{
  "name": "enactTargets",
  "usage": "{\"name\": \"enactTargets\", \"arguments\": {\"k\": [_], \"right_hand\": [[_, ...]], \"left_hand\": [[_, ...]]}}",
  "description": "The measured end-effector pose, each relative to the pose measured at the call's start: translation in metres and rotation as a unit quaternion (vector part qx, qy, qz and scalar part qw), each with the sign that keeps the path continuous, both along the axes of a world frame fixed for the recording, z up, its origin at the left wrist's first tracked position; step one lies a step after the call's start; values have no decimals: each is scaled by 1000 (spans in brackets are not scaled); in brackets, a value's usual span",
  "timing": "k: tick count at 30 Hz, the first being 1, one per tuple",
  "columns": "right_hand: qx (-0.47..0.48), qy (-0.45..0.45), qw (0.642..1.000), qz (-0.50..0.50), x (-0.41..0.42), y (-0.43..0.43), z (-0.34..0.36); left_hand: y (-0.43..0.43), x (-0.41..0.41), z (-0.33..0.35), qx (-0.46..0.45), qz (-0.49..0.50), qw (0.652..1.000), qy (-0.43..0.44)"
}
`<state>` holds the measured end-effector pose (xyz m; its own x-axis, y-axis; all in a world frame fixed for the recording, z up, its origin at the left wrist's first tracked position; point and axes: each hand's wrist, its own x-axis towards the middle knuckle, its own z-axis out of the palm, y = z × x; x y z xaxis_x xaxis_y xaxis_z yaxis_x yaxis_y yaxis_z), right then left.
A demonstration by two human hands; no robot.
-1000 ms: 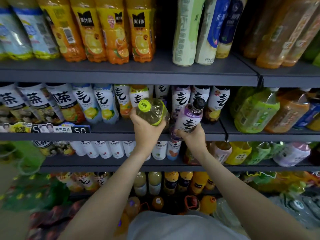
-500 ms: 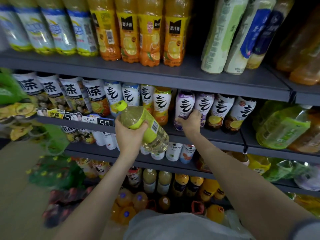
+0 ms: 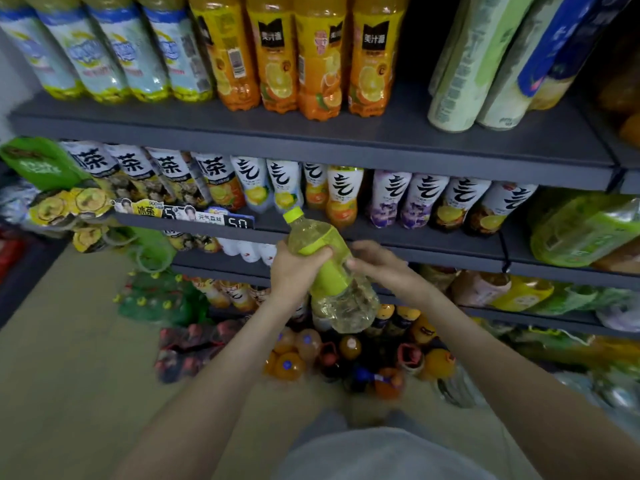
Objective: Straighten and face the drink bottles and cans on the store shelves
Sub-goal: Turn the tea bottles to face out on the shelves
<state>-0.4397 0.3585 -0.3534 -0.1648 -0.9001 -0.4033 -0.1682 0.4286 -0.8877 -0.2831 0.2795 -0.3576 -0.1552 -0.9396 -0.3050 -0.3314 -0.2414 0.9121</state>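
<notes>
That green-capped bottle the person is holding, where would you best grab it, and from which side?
Around the green-labelled middle of the bottle, from its left, as the left hand does. It is tilted, cap up and away, and the label band looks narrower than the bulging clear base.

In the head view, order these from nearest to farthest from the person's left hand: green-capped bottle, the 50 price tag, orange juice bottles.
1. green-capped bottle: gripped by the left hand itself.
2. price tag: on the shelf edge, up and to the left.
3. orange juice bottles: top shelf, well above.
</notes>
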Motion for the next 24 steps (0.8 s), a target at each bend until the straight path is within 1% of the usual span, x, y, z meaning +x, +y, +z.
{"name": "enactTargets", "arguments": {"k": [1,2,3,5,8,10,11,13,16,17,18,20,24], "right_hand": [[12,40,999,32,4,8,2],[10,85,996,39,8,15,3],[6,114,993,22,8,23,4],[1,113,993,-35,4,42,2],[24,57,991,-116,-16,81,0],[13,5,983,-186,-32,112,-2],[2,-20,975,-221,-42,129,-2],[-18,-66,959,-275,-63,165,3],[-35,-101,944,-313,-100,228,8],[-42,-113,939,-322,-114,250,7],[-45,-120,934,-333,-126,272,8],[-45,-125,926,-355,-150,316,10],[-51,-165,912,-373,-196,399,5]], "left_hand": [[5,-7,1,15,-1,1000,3],[11,-14,3,29,-4,1000,4],[17,-23,4,45,-13,999,2],[32,-41,7,59,-57,997,-2],[58,-72,13,48,-145,988,18],[79,-94,19,45,-219,974,42],[90,-105,20,57,-257,963,58],[116,-130,20,122,-322,934,96],[167,-173,14,240,-404,874,123],[188,-188,13,252,-418,864,122],[209,-202,13,253,-424,861,121],[250,-231,13,255,-428,858,121],[331,-287,7,269,-428,853,128]]}}
